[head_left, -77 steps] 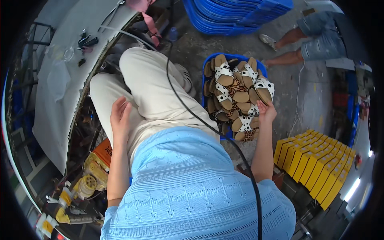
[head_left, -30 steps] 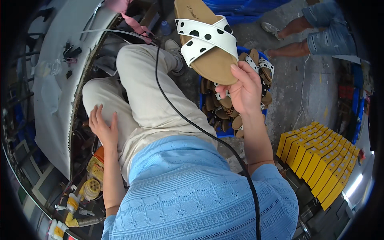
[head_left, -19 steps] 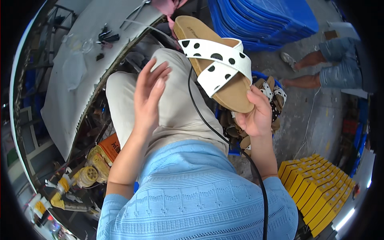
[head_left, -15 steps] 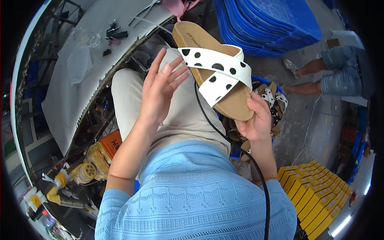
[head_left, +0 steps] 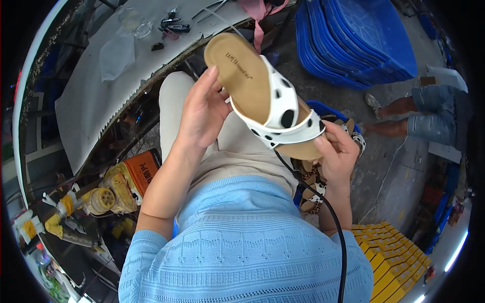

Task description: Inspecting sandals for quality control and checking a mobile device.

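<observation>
A sandal (head_left: 241,81) with a tan footbed and white crossed straps with black spots is held up in front of me, its sole tilted away. With my right hand (head_left: 338,150) I grip the toe end, thumb on top near the strap. At the heel side, my left hand (head_left: 202,113) has its thumb against the footbed edge and its fingers curled partly behind the sandal. The underside of the sole is hidden. Beyond my right hand, several spotted sandals (head_left: 314,191) lie in a blue basket (head_left: 319,107).
A pale worktable (head_left: 86,108) with a jagged edge runs along the left, small clips (head_left: 174,25) on it. Stacked blue baskets (head_left: 348,45) stand far right, near another person's legs (head_left: 399,115). Yellow crates (head_left: 389,260) are at lower right. A black cable (head_left: 333,217) crosses my right side.
My left hand has gone from spread fingers beside the sandal to holding its heel side. The sandal has turned, its heel swinging left, and the view has shifted slightly.
</observation>
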`<state>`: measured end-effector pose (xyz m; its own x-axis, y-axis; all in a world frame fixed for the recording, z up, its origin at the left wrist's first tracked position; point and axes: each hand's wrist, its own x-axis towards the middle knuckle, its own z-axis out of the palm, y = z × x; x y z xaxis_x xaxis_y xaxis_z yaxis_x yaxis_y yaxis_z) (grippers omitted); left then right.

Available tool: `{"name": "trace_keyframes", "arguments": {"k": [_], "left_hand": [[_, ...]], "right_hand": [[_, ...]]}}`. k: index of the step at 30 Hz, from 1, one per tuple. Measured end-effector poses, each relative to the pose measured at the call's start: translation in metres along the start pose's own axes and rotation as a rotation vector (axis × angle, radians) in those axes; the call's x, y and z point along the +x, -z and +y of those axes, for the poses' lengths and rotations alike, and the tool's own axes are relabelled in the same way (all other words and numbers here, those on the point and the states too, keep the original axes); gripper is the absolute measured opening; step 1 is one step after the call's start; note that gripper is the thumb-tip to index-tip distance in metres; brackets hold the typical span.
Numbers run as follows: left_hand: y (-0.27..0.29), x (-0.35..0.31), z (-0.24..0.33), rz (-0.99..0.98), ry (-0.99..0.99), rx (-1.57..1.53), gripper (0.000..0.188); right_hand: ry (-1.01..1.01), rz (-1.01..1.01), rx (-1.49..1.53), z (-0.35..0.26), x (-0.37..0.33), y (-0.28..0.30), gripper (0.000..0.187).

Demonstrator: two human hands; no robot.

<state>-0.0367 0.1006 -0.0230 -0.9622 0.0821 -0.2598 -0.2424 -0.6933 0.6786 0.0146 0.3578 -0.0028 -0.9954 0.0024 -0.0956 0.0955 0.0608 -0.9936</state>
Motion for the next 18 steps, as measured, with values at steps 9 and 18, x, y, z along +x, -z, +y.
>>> {"name": "trace_keyframes", "arguments": {"k": [9, 18], "left_hand": [[0.007, -0.005, -0.002, -0.008, -0.003, -0.124, 0.057], [0.016, -0.003, -0.008, -0.01, -0.037, -0.129, 0.064]], "right_hand": [[0.563, -0.066, -0.463, -0.019, 0.005, -0.012, 0.031], [0.734, -0.059, -0.552, -0.021, 0.007, -0.019, 0.037]]}}
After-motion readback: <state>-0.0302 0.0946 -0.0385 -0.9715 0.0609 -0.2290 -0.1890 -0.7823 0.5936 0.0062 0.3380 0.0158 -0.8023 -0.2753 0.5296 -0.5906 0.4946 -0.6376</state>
